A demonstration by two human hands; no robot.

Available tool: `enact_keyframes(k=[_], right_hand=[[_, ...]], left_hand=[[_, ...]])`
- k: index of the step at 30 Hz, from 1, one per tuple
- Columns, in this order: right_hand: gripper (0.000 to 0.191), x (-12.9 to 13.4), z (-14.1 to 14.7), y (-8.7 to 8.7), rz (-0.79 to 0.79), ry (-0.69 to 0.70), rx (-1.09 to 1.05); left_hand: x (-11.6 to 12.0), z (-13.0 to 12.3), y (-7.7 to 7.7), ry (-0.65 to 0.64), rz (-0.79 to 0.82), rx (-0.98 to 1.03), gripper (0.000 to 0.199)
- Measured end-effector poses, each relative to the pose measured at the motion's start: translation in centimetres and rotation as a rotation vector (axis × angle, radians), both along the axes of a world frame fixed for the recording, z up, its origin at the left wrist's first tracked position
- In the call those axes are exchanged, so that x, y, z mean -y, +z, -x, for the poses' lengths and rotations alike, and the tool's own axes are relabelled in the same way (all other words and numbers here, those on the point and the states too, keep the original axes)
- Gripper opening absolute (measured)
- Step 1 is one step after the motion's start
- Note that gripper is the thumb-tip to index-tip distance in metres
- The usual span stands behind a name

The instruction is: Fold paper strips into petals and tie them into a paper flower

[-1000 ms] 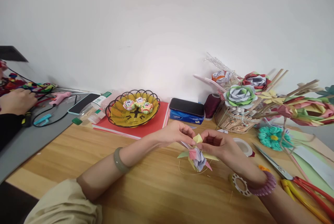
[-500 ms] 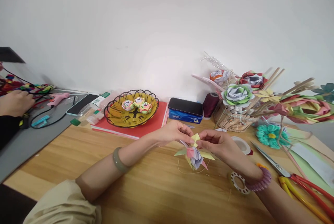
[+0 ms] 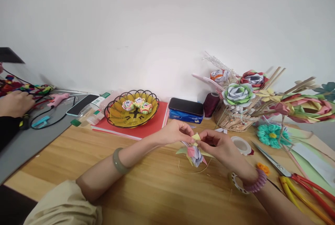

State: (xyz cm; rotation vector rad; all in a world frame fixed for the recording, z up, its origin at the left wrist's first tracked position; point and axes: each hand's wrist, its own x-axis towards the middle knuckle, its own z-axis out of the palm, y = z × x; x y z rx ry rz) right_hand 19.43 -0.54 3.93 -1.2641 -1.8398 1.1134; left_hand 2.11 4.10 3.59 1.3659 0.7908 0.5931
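Above the wooden table, a paper flower with white-lilac, pink, yellow and green petals hangs beneath my fingers. A small yellow paper piece sits at its top. My left hand pinches this yellow piece from the left, with thumb and forefinger. From the right, my right hand pinches the same piece, its fingers bent. The fingertips are nearly touching. A thin string curves below the flower.
A yellow basket with paper flowers rests on red paper. A phone lies on a blue tissue pack. Large scissors, a tape roll and a flower basket are right. Another person's hand is far left.
My right hand and wrist have shifted slightly left, showing more of the orange item beside the wrist. The paper flower has turned a little. Both hands keep their pinch.
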Motion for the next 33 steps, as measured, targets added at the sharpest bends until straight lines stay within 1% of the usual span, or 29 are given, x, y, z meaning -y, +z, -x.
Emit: enact_keyframes(k=[6,10,12,14,19,22,26,33], right_hand=[[0.015,0.6,0.4,-0.1,-0.098,-0.053,0.062],[0.011,0.6,0.5,-0.6,-0.153,-0.131,0.091],[0.01,0.4,0.5,-0.8,-0.139,-0.144,0.087],[0.01,0.1,0.5,-0.7,-0.082,-0.122,0.066],[0.015,-0.6,0.1,0.1,0.094,-0.006,0.015],[0.018,-0.8,-0.2,0.3,0.158,0.04,0.016],[0.022,-0.8,-0.5,0.0,0.17,0.071,0.028],[0.022,-0.4,-0.6,-0.1,0.108,0.141,0.077]], left_hand=[[0.1,-0.3,-0.3,0.039,-0.04,0.021,0.012],[0.3,-0.7,-0.5,0.114,-0.099,0.018,0.011],[0.4,-0.9,-0.7,0.149,-0.12,0.013,0.011],[0.4,-0.9,-0.7,0.162,-0.122,0.012,0.012],[0.1,-0.6,-0.6,0.153,-0.105,0.014,0.01],[0.1,-0.6,-0.6,0.146,-0.106,0.017,0.011],[0.2,-0.6,-0.7,0.138,-0.123,0.011,0.011],[0.3,-0.7,-1.1,0.096,-0.141,-0.003,0.013]])
